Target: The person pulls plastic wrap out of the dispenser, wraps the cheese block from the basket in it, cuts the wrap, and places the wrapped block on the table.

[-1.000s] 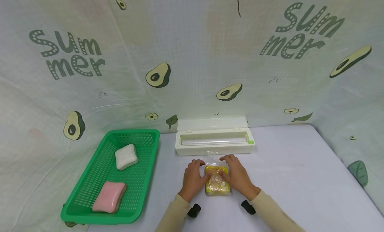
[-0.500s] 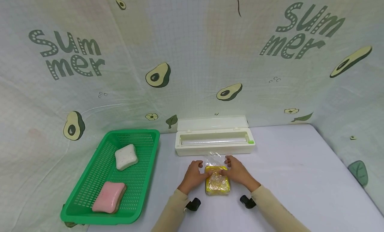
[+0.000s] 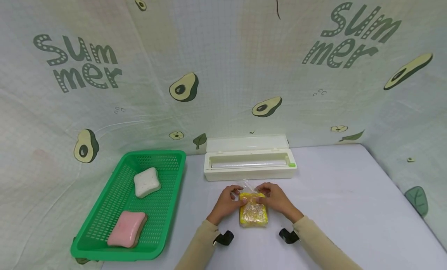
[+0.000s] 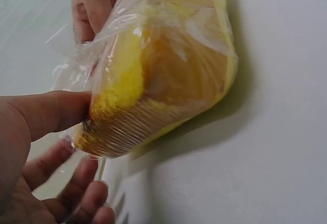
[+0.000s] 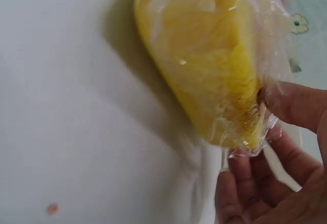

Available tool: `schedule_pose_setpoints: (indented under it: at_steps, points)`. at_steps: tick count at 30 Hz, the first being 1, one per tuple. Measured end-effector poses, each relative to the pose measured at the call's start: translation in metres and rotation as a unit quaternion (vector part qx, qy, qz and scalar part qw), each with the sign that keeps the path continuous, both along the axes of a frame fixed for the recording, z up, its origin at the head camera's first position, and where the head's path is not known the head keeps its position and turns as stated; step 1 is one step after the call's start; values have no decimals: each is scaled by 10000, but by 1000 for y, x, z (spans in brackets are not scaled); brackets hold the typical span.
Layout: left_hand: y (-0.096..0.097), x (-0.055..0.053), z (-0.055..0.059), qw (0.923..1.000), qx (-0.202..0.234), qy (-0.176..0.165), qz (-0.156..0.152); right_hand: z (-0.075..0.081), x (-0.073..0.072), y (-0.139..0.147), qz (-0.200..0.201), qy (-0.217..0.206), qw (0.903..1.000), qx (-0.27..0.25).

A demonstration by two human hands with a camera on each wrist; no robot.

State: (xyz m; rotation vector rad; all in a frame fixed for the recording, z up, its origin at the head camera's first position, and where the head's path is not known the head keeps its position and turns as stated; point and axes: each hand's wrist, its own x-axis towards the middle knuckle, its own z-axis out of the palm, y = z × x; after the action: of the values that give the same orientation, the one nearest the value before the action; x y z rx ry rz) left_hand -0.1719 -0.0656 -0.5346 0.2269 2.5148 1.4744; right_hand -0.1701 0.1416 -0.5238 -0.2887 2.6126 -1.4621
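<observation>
A yellow block (image 3: pixel 254 217) wrapped in clear cling film lies on the white table in front of me. A loose flap of film (image 3: pixel 247 186) sticks out past its far edge. My left hand (image 3: pixel 225 206) holds the left far corner, thumb on the wrapped block and bent fingers at the film. At the right far corner my right hand (image 3: pixel 278 202) does the same, its thumb (image 5: pixel 294 101) against the film-covered edge. Both wrist views show the film (image 4: pixel 117 35) wrinkled and glossy over the yellow and brownish surface.
Behind the block stands a white cling film dispenser (image 3: pixel 249 173), lid raised, a roll inside. A green basket (image 3: pixel 171 219) at left holds a white block (image 3: pixel 146 182) and a pink block (image 3: pixel 126 228). A printed cloth (image 3: pixel 223 68) hangs behind the table.
The fingers of both hands have drawn inward at the block's far edge. The film flap, spread wide earlier, is now narrower and gathered between them. The block lies almost where it was.
</observation>
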Motion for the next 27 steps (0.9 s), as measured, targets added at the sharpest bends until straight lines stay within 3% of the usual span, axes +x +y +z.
schedule_pose_setpoints:
  at_steps: [9, 18, 22, 25, 27]
  points:
    - [-1, 5, -3, 9976, 294, 628, -46, -5, 4, 1, 106, 883, 9960, 79]
    - [1, 12, -9, 9934, 313, 1083, 200, -4, 8, 1, 293, 1210, 9921, -137]
    - [3, 13, -9, 9911, 320, 1289, 134, -6, 9, 2, 407, 1386, 9894, -153]
    - [3, 13, -8, 9840, 141, 1768, -136, -6, 10, 3, 458, 1611, 9859, -28]
    - [2, 14, -6, 9745, -202, 2208, -356, -6, 11, 4, 527, 1943, 9793, 224]
